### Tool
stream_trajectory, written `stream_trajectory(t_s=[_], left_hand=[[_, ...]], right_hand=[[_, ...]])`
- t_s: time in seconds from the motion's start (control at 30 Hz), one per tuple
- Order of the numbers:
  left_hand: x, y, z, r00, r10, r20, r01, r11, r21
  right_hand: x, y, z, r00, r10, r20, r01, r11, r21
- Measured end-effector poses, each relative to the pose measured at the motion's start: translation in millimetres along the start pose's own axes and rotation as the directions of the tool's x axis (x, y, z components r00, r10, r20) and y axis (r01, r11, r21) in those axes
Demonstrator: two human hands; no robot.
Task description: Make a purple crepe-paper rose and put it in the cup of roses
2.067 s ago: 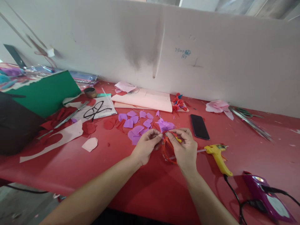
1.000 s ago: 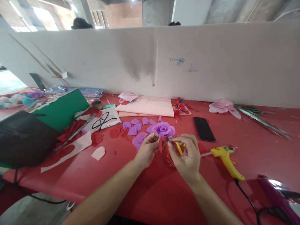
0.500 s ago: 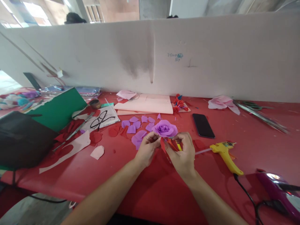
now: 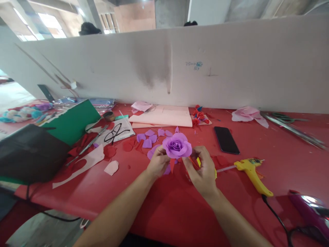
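A purple paper flower (image 4: 177,145) with layered petals faces up toward me above the red table. A red pointed paper piece hangs below its petals. My left hand (image 4: 159,163) is closed round the flower's underside at the left, its fingertips partly hidden by the petals. At the right rim, my right hand (image 4: 204,169) has its thumb under a petal and its curled fingers at the edge. Loose purple petals (image 4: 147,143) lie on the table just behind my left hand. Red and yellow objects show partly behind my right hand.
A yellow glue gun (image 4: 253,175) lies at the right, near a black phone (image 4: 226,140). Pink paper sheets (image 4: 164,116), small red flowers (image 4: 200,118), eyeglasses (image 4: 117,133) and a green board (image 4: 74,123) are farther back. A white partition (image 4: 110,68) borders the table.
The flower has tipped toward me, showing more of its centre, and shifted slightly left. My right hand stays at its right edge; the whole view has shifted a little.
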State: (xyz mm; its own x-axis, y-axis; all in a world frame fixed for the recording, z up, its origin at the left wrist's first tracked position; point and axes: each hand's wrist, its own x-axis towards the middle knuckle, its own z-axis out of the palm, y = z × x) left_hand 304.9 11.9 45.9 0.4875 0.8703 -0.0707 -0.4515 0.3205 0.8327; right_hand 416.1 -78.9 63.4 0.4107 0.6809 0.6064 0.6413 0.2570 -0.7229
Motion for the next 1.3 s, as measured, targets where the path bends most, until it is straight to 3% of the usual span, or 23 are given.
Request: stream_trajectory(t_s=[0.23, 0.47, 0.67, 0.97, 1.2, 1.3], left_hand=[[16, 9, -17, 0.997, -0.068, -0.036, 0.068, 0.997, -0.023], [30, 17, -40, 0.981, -0.067, 0.183, 0.078, 0.995, -0.054], [35, 22, -49, 0.978, -0.030, 0.204, 0.047, 0.996, -0.078], [33, 22, -51, 0.978, -0.049, 0.201, 0.056, 0.998, -0.025], [27, 20, -39, 0.977, -0.076, 0.197, 0.084, 0.996, -0.029], [22, 16, -30, 0.972, -0.149, 0.180, 0.164, 0.984, -0.072]], right_hand=[[-3, 5, 1, 0.997, 0.051, 0.057, -0.050, 0.999, -0.014], [-4, 13, 1, 0.988, 0.121, 0.095, -0.114, 0.991, -0.074], [-4, 14, 1, 0.981, 0.171, 0.091, -0.160, 0.981, -0.111], [-3, 22, -3, 0.970, 0.219, 0.104, -0.186, 0.948, -0.259], [1, 22, -1, 0.973, 0.196, 0.123, -0.174, 0.971, -0.164], [3, 21, 1, 0.969, 0.198, 0.147, -0.170, 0.968, -0.183]])
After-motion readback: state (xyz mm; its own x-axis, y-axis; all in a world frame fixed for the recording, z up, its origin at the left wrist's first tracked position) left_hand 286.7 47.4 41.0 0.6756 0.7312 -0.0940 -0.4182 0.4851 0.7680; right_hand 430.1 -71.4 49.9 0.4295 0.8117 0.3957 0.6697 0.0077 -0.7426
